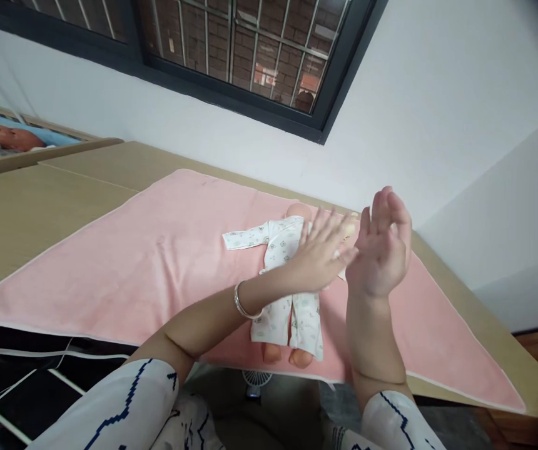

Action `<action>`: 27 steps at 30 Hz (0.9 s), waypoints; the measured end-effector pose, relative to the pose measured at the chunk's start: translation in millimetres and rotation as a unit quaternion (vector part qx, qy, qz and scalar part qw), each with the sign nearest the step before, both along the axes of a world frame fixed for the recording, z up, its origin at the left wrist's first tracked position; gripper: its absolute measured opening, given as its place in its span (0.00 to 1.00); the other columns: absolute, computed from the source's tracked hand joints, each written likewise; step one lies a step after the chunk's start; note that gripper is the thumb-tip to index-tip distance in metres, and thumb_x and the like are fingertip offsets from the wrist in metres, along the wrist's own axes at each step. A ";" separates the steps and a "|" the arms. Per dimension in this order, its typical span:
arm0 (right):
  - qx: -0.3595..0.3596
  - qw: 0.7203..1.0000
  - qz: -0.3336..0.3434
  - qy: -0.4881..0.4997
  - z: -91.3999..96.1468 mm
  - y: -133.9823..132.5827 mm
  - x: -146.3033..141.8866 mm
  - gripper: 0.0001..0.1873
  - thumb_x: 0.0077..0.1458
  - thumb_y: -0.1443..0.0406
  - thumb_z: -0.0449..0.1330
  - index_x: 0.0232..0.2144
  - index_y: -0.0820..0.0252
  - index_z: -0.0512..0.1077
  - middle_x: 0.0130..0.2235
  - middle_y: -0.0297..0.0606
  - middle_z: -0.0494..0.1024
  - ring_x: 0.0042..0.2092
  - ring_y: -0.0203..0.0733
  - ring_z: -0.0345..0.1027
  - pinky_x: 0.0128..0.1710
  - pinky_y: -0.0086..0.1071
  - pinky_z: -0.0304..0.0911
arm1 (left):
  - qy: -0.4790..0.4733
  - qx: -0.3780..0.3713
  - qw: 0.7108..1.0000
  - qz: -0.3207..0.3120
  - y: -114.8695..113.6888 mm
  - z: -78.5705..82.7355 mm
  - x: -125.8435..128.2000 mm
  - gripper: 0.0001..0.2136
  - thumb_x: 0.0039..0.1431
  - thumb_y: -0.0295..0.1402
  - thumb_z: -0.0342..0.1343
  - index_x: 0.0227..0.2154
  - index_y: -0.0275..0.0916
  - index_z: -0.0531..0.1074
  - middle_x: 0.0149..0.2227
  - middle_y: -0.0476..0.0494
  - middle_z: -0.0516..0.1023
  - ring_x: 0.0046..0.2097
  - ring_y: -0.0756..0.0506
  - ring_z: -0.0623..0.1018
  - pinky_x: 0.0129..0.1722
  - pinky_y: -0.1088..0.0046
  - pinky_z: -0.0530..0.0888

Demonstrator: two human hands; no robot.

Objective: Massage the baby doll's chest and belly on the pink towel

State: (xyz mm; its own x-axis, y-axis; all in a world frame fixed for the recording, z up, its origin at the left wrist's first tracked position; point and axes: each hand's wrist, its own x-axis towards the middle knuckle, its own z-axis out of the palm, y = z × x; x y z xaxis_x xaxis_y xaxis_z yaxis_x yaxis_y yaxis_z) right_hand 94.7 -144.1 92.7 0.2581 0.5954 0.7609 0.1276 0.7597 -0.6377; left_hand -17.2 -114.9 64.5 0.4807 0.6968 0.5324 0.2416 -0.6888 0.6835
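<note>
1. One view, head camera: dressed doll lies on the pink blanket, which is spread over the wooden surface. Head end toward the window wall, feet toward the wearer, so long axis runs near-to-far.
2. Key relation: left hand is nearer, covering the doll's torso in this view. Right hand stands off to the doll's right. Can't tell if the left touches the cloth; it looks raised.
3. Left pose: forearm crosses in from lower left, bracelet at the wrist, fingers fanned and blurred, pointing away and rightward. Nothing visible in its grasp.
4. Right pose: forearm near vertical in view, fingers extended upward and close together, palm bared. Nothing pinched. Hands just beside each other; contact unclear.
5. Doll's outfit: one sleeve lies stretched out leftward; far-right side mostly hidden behind the hands.
</note>
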 end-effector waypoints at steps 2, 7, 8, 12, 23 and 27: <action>-0.011 1.000 -0.013 0.011 1.5 27.2 8.2 0.23 0.63 0.55 0.49 0.59 0.44 0.68 0.67 0.31 0.65 0.71 0.47 0.54 0.71 0.56 0.47 | -0.015 -0.068 0.994 0.081 36.3 -3.7 -4.8 0.31 0.69 0.54 0.40 0.70 0.49 0.52 0.75 0.46 0.45 0.76 0.38 0.36 0.73 0.47 0.36; -0.162 0.983 -0.062 -0.067 -34.7 103.8 14.8 0.20 0.57 0.60 0.54 0.49 0.57 0.75 0.56 0.42 0.78 0.62 0.48 0.69 0.66 0.47 0.58 | -0.083 -0.145 0.964 0.208 115.5 -42.7 -4.4 0.23 0.71 0.43 0.43 0.63 0.41 0.66 0.70 0.38 0.62 0.75 0.34 0.47 0.73 0.44 0.42; -0.190 0.974 -0.090 -0.080 -46.2 116.3 14.1 0.19 0.57 0.61 0.52 0.45 0.59 0.77 0.54 0.44 0.80 0.61 0.48 0.70 0.66 0.45 0.59 | -0.087 -0.148 0.963 0.207 124.2 -53.8 -2.0 0.22 0.71 0.41 0.44 0.62 0.40 0.67 0.69 0.38 0.65 0.75 0.33 0.49 0.73 0.44 0.45; -0.256 0.936 -0.148 -0.189 -89.0 147.2 11.0 0.23 0.57 0.64 0.48 0.48 0.64 0.77 0.57 0.47 0.78 0.62 0.46 0.69 0.65 0.39 0.59 | -0.100 -0.145 0.967 0.184 141.8 -97.4 6.4 0.22 0.71 0.38 0.44 0.64 0.38 0.64 0.70 0.37 0.63 0.74 0.37 0.54 0.73 0.52 0.53; -0.271 0.826 -0.114 -0.481 -117.9 165.0 32.2 0.25 0.67 0.61 0.48 0.61 0.61 0.70 0.68 0.43 0.65 0.71 0.48 0.54 0.71 0.46 0.47 | -0.057 -0.057 0.970 0.229 154.1 -135.8 7.9 0.20 0.71 0.35 0.42 0.60 0.33 0.67 0.65 0.32 0.70 0.68 0.40 0.66 0.70 0.58 0.61; -0.295 0.778 -0.216 -0.511 -113.3 148.5 15.9 0.28 0.69 0.61 0.44 0.61 0.75 0.66 0.64 0.59 0.68 0.67 0.58 0.60 0.67 0.49 0.54 | -0.049 -0.057 0.970 0.233 152.6 -135.1 7.3 0.19 0.70 0.34 0.43 0.59 0.34 0.68 0.64 0.32 0.71 0.66 0.38 0.69 0.69 0.56 0.64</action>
State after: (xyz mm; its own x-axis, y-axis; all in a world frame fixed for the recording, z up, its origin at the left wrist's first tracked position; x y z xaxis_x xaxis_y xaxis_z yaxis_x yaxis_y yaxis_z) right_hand 110.6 4.4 -20.6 -0.0294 0.9444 0.3276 0.9590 0.1191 -0.2572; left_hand -9.9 37.7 -70.6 0.0510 0.8829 0.4668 0.4392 -0.4396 0.7834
